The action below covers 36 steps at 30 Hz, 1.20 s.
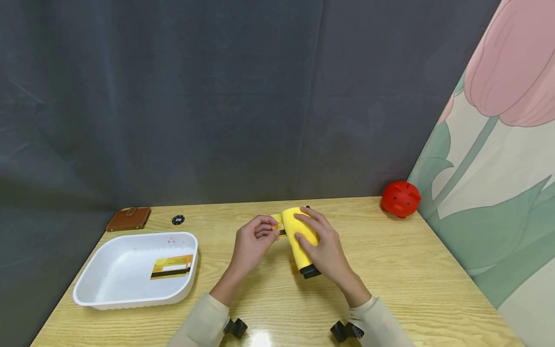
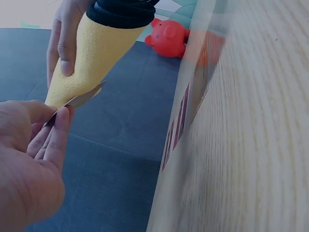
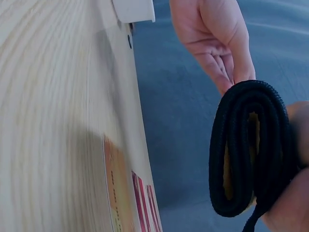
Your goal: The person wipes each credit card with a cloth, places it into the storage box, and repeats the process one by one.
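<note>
My right hand (image 1: 324,243) grips a rolled yellow cloth (image 1: 301,233) with black edging, held tilted above the table. Layered folds show at the black end (image 3: 251,145) of the roll in the right wrist view. With thumb and fingers, my left hand (image 1: 256,238) pinches a yellow bank card (image 1: 281,227) with a dark stripe. The card lies against the far part of the roll, its thin edge showing in the left wrist view. Below the hands, an orange card (image 3: 118,186) rests on the table beside a red-and-white striped piece (image 3: 139,200); the roll mostly hides them in the head view.
A white plastic tray (image 1: 108,279) on the left contains another yellow card (image 1: 171,267). Behind it are a brown wallet (image 1: 128,219) and a black chip (image 1: 178,220). A red piggy bank (image 1: 401,199) stands at the back right, near a dark curtain (image 1: 217,106).
</note>
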Motion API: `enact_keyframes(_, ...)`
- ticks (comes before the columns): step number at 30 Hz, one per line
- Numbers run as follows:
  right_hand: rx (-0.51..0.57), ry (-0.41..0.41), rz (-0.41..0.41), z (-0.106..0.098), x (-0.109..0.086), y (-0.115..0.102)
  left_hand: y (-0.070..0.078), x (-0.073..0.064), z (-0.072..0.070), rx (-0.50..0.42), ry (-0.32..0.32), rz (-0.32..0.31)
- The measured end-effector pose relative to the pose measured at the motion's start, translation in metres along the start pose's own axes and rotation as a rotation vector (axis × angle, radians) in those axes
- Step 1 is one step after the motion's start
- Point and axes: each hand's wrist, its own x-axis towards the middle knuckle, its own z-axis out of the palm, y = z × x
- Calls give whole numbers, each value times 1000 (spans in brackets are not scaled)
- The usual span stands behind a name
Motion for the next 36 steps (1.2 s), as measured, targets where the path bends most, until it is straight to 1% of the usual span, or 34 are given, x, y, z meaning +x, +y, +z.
enact_keyframes(3, -4, 21, 5, -4, 1, 4, 1, 0, 0, -13, -13, 5)
enact_keyframes(9, -9, 69, 6, -15, 6, 15, 6, -1, -1, -15, -17, 8)
enact_keyframes(11, -3, 83, 26, -20, 8, 20, 7, 0, -3, -21, -13, 3)
enact_keyframes(14, 17, 97, 65, -28, 9, 25, 9, 0, -8, -45, -7, -4)
enact_keyframes(17, 25, 109, 111, -37, 10, 27, 13, 2, -16, -79, 3, 14)
enact_keyframes(19, 29, 120, 133, -43, 11, 28, 19, 2, -23, -110, 20, 31)
enact_keyframes(21, 41, 126, 150, -47, 11, 29, 25, 1, -33, -130, 45, 40)
enact_keyframes(23, 45, 130, 151, -49, 13, 30, 29, -2, -46, -136, 74, 33)
enact_keyframes(25, 49, 134, 157, -50, 13, 31, 33, -6, -62, -121, 97, 18)
enact_keyframes(29, 43, 145, 164, -54, 14, 33, 36, -13, -95, -32, 120, -8)
enact_keyframes(33, 39, 147, 169, -57, 14, 34, 37, -21, -126, 64, 128, 0)
enact_keyframes(36, 29, 151, 172, -59, 13, 35, 38, -27, -145, 131, 138, -1)
